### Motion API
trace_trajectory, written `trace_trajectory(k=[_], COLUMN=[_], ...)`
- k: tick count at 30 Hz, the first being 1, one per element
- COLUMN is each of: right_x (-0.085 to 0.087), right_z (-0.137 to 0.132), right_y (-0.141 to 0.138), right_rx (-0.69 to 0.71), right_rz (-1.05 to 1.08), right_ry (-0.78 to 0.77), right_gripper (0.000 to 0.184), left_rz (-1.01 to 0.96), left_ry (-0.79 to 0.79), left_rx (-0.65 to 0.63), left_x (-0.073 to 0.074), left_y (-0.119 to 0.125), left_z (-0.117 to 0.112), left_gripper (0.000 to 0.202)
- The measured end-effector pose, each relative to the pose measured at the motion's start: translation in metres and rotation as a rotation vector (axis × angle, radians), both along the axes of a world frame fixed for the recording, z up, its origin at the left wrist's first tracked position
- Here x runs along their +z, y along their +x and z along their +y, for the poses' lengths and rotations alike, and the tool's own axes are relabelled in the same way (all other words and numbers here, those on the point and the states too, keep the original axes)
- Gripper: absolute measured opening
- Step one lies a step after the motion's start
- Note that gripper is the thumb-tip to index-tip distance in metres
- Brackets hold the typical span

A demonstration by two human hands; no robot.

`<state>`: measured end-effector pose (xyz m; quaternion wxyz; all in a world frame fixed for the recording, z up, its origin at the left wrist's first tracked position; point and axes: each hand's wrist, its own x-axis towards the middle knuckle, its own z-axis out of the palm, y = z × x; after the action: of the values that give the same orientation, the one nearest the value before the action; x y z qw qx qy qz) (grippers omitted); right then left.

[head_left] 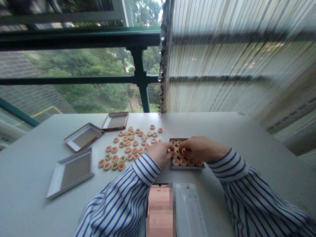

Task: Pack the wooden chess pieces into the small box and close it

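Note:
A shallow box holds rows of round wooden Chinese chess pieces, with red characters on the nearest row. My left hand is at the box's left side, its thumb and fingers pinched together at the edge; what they hold, if anything, is hidden. Over the box, my right hand reaches in from the right with bent fingers closed on a Chinese chess piece among the others. The right hand covers the box's far right part. Loose Chinese chess pieces lie scattered left of my left hand, some face down.
Three shallow open box parts stand at the left: a white tray, a brown-edged lid and another lid farther back. Near me on the white table lie a phone and a clear plastic case. A string curtain hangs behind.

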<state>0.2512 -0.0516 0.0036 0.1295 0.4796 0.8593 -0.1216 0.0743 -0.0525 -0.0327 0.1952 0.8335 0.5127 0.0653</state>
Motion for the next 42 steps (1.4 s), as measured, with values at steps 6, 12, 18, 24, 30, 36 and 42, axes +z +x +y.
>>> trace_trajectory(k=[6,12,18,24,30,36,42], right_x=[0.003,0.002,0.001,0.002,0.0,0.003,0.004], right_z=[-0.001,-0.001,-0.001,-0.001,0.0,-0.001,-0.003], right_y=[-0.002,-0.001,0.0,0.001,0.003,0.004,0.003], right_rx=[-0.025,-0.013,0.0,0.007,-0.012,-0.029,-0.006], right_rz=[-0.011,0.0,0.0,-0.002,-0.029,-0.007,0.021], right_ry=[-0.027,-0.003,0.014,0.021,0.043,0.138,0.158], right_gripper=[0.025,0.026,0.024,0.025,0.026,0.026,0.023], left_rz=[0.006,-0.002,-0.007,-0.025,-0.065,-0.165,-0.22], left_ry=[-0.004,0.007,0.025,0.027,0.035,0.067,0.052], left_rx=[0.006,0.006,-0.009,-0.016,0.009,0.051,0.103], left_x=[0.0,-0.001,-0.001,-0.001,0.0,0.007,0.019], left_y=[0.0,0.0,-0.001,-0.001,-0.005,-0.021,-0.035], left_z=[0.0,0.0,0.0,0.001,0.004,0.013,0.019], left_gripper=[0.024,0.022,0.023,0.024,0.024,0.026,0.026])
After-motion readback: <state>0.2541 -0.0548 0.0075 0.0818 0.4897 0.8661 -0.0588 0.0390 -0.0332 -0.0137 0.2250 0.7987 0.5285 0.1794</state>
